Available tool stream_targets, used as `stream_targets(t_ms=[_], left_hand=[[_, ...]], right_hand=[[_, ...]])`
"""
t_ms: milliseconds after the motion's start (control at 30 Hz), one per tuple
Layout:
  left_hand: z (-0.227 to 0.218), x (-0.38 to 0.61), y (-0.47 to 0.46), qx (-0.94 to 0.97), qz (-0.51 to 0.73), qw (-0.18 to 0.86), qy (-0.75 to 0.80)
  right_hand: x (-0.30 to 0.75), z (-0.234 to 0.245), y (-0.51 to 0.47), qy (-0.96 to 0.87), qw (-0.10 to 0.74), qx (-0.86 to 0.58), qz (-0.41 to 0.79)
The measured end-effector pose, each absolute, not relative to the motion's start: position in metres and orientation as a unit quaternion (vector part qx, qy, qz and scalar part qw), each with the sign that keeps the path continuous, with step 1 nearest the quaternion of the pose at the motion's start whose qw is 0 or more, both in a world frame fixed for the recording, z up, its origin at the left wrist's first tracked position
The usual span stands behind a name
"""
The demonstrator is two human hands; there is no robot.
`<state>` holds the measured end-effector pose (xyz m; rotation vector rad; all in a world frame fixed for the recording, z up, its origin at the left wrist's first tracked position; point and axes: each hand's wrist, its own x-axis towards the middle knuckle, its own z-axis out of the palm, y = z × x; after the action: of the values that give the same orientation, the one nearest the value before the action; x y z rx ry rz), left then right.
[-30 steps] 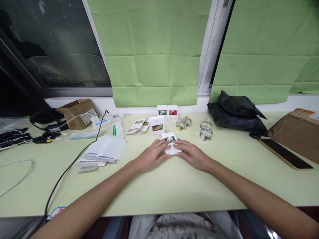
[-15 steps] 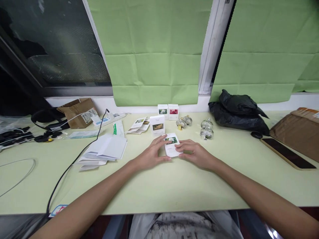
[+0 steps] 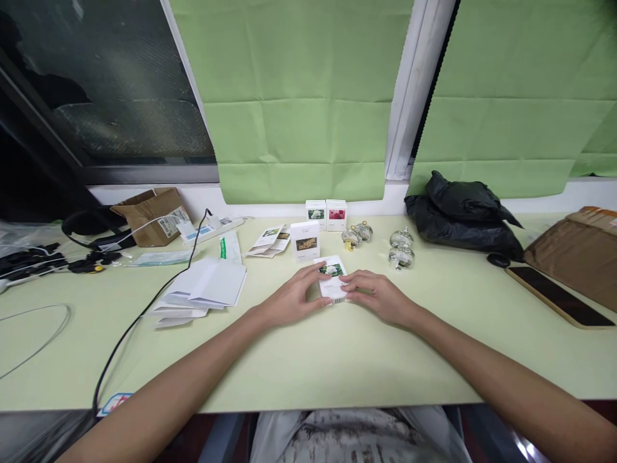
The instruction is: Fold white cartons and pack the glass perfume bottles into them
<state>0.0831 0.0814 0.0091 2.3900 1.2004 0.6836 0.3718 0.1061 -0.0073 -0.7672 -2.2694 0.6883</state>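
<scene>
Your left hand [image 3: 293, 297] and right hand [image 3: 382, 297] grasp a white flat box [image 3: 332, 289] from either side, left thumb at its near corner, right fingertips along its right edge. The box sits mid-counter [image 3: 337, 366], flower picture facing up; whether it rests or is slightly raised, cannot tell. A second ago your hands were closer together and covered much of its lower half; now they stand wider, printed text shows, and a barcode strip has come into sight at the near end, unseen half a second back. Unmoved: the upright box [image 3: 304, 252] just beyond, the paired small boxes [image 3: 336, 215] by the wall, the glass baubles [image 3: 402, 257] to the right, the folded papers [image 3: 212, 286] to the left.
</scene>
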Motion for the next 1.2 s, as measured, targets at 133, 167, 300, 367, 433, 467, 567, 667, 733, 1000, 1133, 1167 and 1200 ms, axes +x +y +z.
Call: stream_targets(t_ms=[133,167,300,367,433,467,567,667,733,1000,1133,1167,1200], left_hand=[[0.010,0.083,0.081,0.851,0.238,0.180,0.431],[0.010,0.084,0.081,0.850,0.237,0.181,0.435],[0.012,0.086,0.080,0.848,0.235,0.186,0.437],[0.013,0.087,0.080,0.850,0.236,0.186,0.433],[0.013,0.086,0.081,0.853,0.231,0.190,0.428],[0.013,0.085,0.081,0.855,0.227,0.192,0.425],[0.011,0.083,0.083,0.857,0.217,0.199,0.422],[0.010,0.079,0.084,0.858,0.227,0.196,0.417],[0.009,0.078,0.085,0.858,0.235,0.189,0.416],[0.008,0.077,0.085,0.869,0.233,0.170,0.401],[0.009,0.078,0.085,0.867,0.240,0.165,0.403],[0.009,0.078,0.085,0.867,0.241,0.165,0.404],[0.009,0.078,0.085,0.866,0.242,0.165,0.405]], right_hand=[[0.371,-0.008,0.106,-0.891,0.320,-0.267,0.183],[0.371,-0.009,0.106,-0.895,0.321,-0.261,0.169],[0.369,-0.011,0.107,-0.902,0.325,-0.249,0.138],[0.369,-0.011,0.108,-0.904,0.324,-0.247,0.130],[0.369,-0.012,0.109,-0.904,0.323,-0.248,0.131],[0.369,-0.011,0.109,-0.902,0.324,-0.249,0.136],[0.371,-0.010,0.110,-0.891,0.336,-0.257,0.166],[0.373,-0.007,0.109,-0.874,0.338,-0.286,0.202],[0.374,-0.005,0.109,-0.866,0.328,-0.308,0.219],[0.377,-0.011,0.113,-0.880,0.277,-0.320,0.217],[0.376,-0.013,0.114,-0.877,0.282,-0.320,0.222],[0.376,-0.013,0.114,-0.877,0.282,-0.319,0.224],[0.376,-0.013,0.114,-0.876,0.281,-0.319,0.225]])
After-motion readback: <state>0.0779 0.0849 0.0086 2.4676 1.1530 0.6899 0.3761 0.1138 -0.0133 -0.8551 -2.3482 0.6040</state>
